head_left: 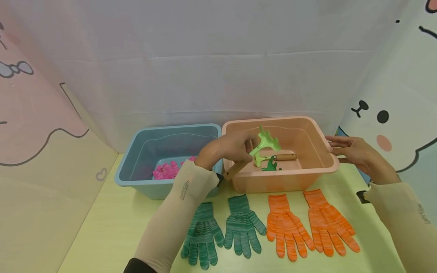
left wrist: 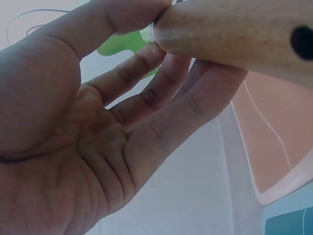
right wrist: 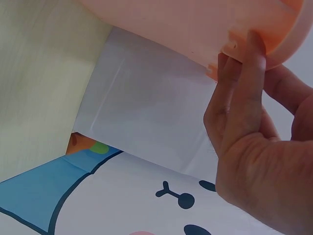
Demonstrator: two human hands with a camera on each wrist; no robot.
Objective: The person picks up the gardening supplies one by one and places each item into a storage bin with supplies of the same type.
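Observation:
My left hand (head_left: 227,148) grips a garden hand rake with a light green head (head_left: 268,142) and a wooden handle (left wrist: 220,32), above the left part of the peach bin (head_left: 273,184). The rake's tines point away from me. My right hand (head_left: 363,157) holds the bin's right rim, with fingers up against the underside of the rim in the right wrist view. Inside the bin lie another light green tool with a wooden handle (head_left: 286,157) and a dark green tool head (head_left: 270,165); the latter is partly hidden by the front wall.
A blue bin (head_left: 143,182) stands to the left, with pink gloves (head_left: 166,170) inside. In front lie two green striped gloves (head_left: 203,231) (head_left: 240,223) and two orange gloves (head_left: 285,223) (head_left: 327,222) on the pale yellow table (head_left: 112,231). A white cloth wall (head_left: 218,83) rises behind.

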